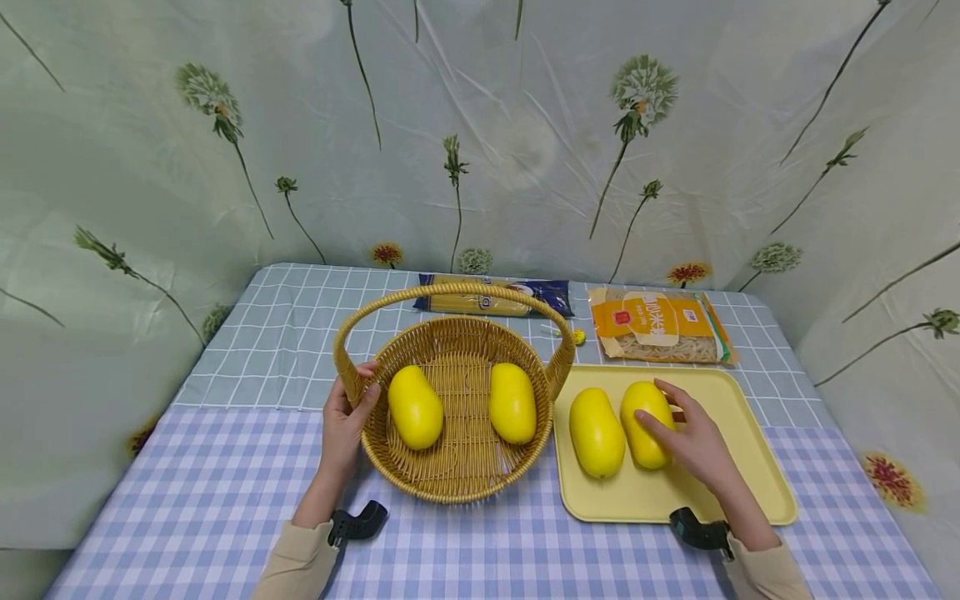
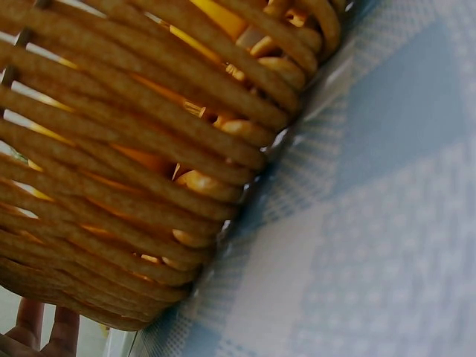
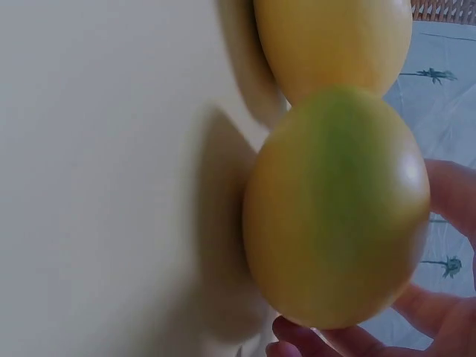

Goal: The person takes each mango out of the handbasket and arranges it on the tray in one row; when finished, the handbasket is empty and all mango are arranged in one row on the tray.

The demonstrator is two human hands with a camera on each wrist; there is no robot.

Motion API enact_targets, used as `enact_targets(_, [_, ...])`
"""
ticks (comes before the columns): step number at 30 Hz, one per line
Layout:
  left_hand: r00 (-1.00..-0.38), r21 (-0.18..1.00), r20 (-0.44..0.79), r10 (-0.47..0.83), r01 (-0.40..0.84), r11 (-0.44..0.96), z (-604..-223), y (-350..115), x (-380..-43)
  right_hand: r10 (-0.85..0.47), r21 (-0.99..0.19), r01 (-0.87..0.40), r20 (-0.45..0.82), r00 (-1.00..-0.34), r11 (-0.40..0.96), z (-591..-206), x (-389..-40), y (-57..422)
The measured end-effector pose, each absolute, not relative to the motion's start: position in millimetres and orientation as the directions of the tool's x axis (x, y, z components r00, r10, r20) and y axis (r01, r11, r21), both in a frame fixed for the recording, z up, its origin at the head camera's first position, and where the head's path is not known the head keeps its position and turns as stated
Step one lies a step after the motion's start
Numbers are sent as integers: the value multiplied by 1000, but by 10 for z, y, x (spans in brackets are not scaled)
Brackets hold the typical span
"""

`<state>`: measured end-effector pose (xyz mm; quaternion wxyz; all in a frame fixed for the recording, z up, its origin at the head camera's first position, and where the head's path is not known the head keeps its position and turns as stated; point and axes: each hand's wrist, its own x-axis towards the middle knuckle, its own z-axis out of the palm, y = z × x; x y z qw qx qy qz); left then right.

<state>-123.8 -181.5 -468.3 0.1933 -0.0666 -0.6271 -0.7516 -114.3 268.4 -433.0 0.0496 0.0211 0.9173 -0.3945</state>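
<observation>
A wicker basket with a tall arched handle holds two yellow oblong fruits, one left and one right. My left hand grips the basket's left side where the handle meets the rim; the left wrist view shows the woven wall close up, fingers past its edge. On a yellow tray lie two more such fruits. My right hand has thumb and fingers around the right one, which shows a green streak in the right wrist view. Its neighbour lies close on the left.
Behind the basket lies a blue-ended pasta pack. An orange food bag lies behind the tray, with a small yellow item to its left. A checked cloth covers the front of the table.
</observation>
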Motion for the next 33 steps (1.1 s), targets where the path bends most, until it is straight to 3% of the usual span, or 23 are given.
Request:
enact_targets(15, [-919,919,337,-204,368,-141,-4680,-1816,-1235,25,-670,-95,168,-985,736,-4248,-1045,2598])
enact_targets(22, [-918,920,334,-212,367,-141,-4686,-1815,-1236,10,-653,-245,360,-933,717,-4183,-983,2448])
enact_targets(33, [-922,925,323,-212,355,-134,-4666,-1808,-1226,-70,-635,-444,524,-849,633,-4040,-938,2140])
